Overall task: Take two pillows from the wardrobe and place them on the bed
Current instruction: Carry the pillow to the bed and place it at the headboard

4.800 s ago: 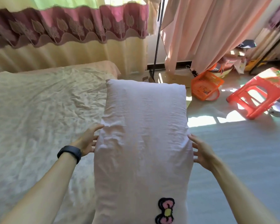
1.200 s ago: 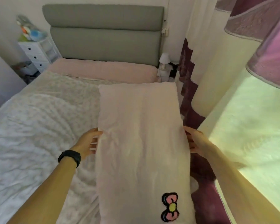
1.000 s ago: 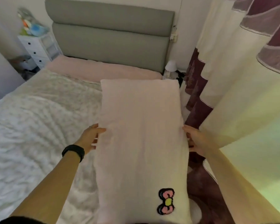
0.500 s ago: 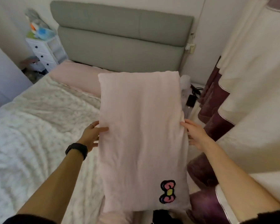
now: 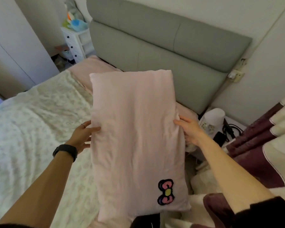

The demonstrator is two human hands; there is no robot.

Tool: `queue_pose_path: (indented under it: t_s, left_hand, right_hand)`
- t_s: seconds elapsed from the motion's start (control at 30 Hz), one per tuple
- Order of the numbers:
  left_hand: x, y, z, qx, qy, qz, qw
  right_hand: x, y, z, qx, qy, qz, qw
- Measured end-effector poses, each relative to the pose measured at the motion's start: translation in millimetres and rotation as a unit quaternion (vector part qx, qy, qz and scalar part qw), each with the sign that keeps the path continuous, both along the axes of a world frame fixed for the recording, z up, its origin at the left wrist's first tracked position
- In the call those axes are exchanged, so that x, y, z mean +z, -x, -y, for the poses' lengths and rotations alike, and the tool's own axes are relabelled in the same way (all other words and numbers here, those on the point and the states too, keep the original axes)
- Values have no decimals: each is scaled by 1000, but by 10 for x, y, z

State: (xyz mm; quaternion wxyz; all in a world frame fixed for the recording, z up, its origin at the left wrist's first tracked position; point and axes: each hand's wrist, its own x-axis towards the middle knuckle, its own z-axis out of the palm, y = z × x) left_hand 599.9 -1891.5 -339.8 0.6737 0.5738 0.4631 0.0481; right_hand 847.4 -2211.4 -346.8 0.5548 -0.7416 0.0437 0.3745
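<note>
Head view
Room: we see a bed [image 5: 31, 129] under a pale cover, a grey headboard [image 5: 163, 46] against the wall, a white drawer unit [image 5: 77, 43] at the far left corner, and dark curtains [image 5: 262, 137] to the right.
Pillow: we see a pink pillow [image 5: 135, 137] held lengthwise above the bed's right side, near the headboard, a bow patch [image 5: 165, 192] at its near corner.
Left hand: our left hand [image 5: 81, 135] presses the pillow's left edge, thumb on top, fingers under.
Right hand: our right hand [image 5: 189, 130] clasps the right edge, thumb on top.
Wrist: we see a black band [image 5: 65, 151] on the left wrist.
Bedside: we see a white lamp [image 5: 211, 119] standing between bed and curtains.
</note>
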Motion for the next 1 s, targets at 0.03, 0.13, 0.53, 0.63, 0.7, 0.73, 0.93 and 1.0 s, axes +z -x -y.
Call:
queue_pose_path:
  t_s: [0.03, 0.13, 0.53, 0.63, 0.7, 0.73, 0.93, 1.0]
  left_hand:
    - [-8, -161, -74, 5, 3, -1, 1000]
    - [0, -605, -243, 26, 6, -13, 1000]
    - [-241, -2344, -576, 113, 35, -11, 993]
    - [-489, -2723, -547, 174, 51, -24, 983]
    - [-638, -2971, -477, 224, 67, -42, 971]
    - [-716, -3092, -451, 240, 77, -50, 966]
    - [-1312, -3702, -442, 314, 120, -92, 937]
    - [-1531, -3870, -474, 328, 131, -96, 930]
  right_hand:
    - [0, -199, -105, 5, 3, 2, 1000]
    - [44, -748, -375, 28, 16, 8, 999]
    - [-112, -2940, -1175, 96, 61, 28, 993]
    - [-333, -3514, -1506, 143, 76, 27, 986]
    - [-505, -3878, -1730, 180, 91, 18, 979]
    - [-608, -4049, -1838, 197, 98, 12, 975]
    - [-1212, -4841, -2480, 297, 161, 1, 941]
    - [-1402, -5029, -2665, 319, 176, 5, 931]
